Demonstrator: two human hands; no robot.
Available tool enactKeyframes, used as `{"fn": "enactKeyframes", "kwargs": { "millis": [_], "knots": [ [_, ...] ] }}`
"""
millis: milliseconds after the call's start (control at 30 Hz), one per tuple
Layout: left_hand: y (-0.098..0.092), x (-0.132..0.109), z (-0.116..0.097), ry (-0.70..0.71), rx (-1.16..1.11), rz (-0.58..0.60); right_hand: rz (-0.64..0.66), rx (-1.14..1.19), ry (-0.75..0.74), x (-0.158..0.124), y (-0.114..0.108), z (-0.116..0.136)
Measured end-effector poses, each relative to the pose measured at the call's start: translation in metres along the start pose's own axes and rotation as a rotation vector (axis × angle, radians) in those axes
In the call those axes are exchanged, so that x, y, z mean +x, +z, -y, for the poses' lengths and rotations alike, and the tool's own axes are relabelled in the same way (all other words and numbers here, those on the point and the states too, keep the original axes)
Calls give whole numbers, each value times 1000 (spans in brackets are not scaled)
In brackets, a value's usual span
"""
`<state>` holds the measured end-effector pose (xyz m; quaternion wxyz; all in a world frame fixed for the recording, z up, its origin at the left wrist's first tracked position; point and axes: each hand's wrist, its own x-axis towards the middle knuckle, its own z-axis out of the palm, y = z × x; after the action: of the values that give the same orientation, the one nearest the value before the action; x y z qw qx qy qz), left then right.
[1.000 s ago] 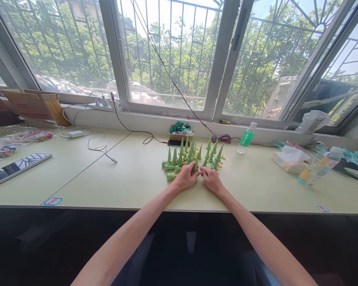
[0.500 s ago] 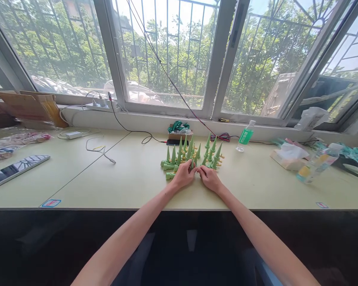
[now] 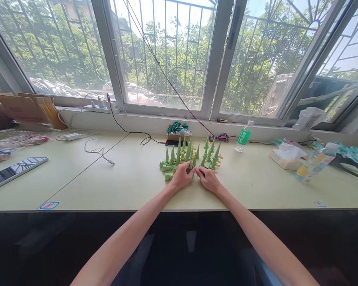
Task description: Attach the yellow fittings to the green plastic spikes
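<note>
Left hand (image 3: 183, 175): we grasp one green watering spike (image 3: 190, 165).
Right hand (image 3: 208, 178): fingers curled (contents hidden; we cannot tell).
Change: minimal since a second ago; we judge handling unfinished.

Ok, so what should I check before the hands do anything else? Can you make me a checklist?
1. Left hand has hold of a green piece: ok, it's between the thumb and fingers.
2. Right hand has a good grip: cannot tell, its curled fingers hide what might be there.
3. Hands close together: ok, their fingertips nearly meet.
4. Every green part points up: not ok. Many cones do, but some tubes at the left lie on their sides.
5. Bottle with the green label is out of the way: ok, it stands apart from both hands, near the windowsill.
</note>
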<state>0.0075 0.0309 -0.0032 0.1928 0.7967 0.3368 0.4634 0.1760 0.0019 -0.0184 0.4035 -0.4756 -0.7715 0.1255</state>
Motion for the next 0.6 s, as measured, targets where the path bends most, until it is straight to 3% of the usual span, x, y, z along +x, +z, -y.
{"fn": "enactKeyframes", "kwargs": {
  "millis": [433, 600],
  "knots": [
    [0, -2, -1, 154, -117, 56, -165, -112, 69, 2, 3, -1],
    [4, 1, 5, 128, -67, -42, -211, -63, 80, 2, 2, -2]
  ]
}}
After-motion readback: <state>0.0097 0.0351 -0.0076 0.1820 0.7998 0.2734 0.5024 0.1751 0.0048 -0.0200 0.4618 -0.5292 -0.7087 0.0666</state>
